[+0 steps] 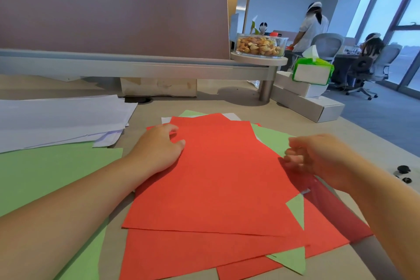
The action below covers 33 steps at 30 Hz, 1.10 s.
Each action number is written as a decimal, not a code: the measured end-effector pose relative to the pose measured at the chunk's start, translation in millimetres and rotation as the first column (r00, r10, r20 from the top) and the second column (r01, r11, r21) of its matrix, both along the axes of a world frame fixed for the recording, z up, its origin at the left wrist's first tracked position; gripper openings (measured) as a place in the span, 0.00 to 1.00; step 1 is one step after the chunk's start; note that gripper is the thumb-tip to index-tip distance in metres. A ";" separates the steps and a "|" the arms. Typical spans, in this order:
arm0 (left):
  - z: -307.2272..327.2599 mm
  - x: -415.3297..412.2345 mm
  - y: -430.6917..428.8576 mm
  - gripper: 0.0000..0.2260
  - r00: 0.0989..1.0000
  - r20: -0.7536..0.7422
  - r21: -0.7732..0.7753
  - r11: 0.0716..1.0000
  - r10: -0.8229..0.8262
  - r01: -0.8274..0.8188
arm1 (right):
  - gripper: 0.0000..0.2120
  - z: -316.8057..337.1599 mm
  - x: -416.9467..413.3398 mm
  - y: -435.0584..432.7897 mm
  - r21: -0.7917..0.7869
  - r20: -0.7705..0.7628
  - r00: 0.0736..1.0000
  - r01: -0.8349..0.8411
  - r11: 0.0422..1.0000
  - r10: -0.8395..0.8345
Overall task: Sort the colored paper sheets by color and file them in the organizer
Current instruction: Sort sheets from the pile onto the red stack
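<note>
Here, the top red sheet (pixel 211 177) is pinned at its left edge by the left hand (pixel 159 150), its grip spread flat, probably so that the pile (pixel 227 257) beneath is kept from sliding. The right hand (pixel 318 159) is blurred at the right edge; whether its curled grip pinches paper cannot be told. The sheet is laid mid counter (pixel 268 111), long axis pointed away, far end leaning slightly left. A green sheet (pixel 45 173) is set apart left.

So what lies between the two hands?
In the head view, the top red sheet, which the left hand rests on, then a strip of green sheet beside the blurred right hand.
</note>
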<state>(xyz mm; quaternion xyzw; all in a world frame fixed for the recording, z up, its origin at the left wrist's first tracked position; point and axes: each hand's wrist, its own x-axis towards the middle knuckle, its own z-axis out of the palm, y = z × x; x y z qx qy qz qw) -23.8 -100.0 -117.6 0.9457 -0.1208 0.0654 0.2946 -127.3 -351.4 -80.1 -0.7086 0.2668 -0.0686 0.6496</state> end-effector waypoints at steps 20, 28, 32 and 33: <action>-0.4 -3.1 -8.0 0.12 0.988 -0.077 -0.484 0.872 -0.133 0.080 | 0.10 0.7 -11.7 22.7 0.122 -0.127 0.924 -0.346 0.930 0.360; 8.3 -0.3 -0.8 0.26 0.994 -0.082 -0.617 0.779 0.074 -0.109 | 0.10 0.2 -9.5 9.6 0.128 0.019 0.992 -0.126 0.984 0.125; 13.3 1.2 3.2 0.23 0.908 -0.333 -0.818 0.556 -0.254 -0.145 | 0.09 0.0 -8.2 9.6 0.294 0.116 0.990 -0.113 0.949 0.082; 13.9 0.0 3.9 0.18 0.893 -0.336 -0.828 0.545 -0.298 -0.130 | 0.08 -0.2 -8.0 10.1 0.325 0.125 0.989 -0.120 0.938 0.083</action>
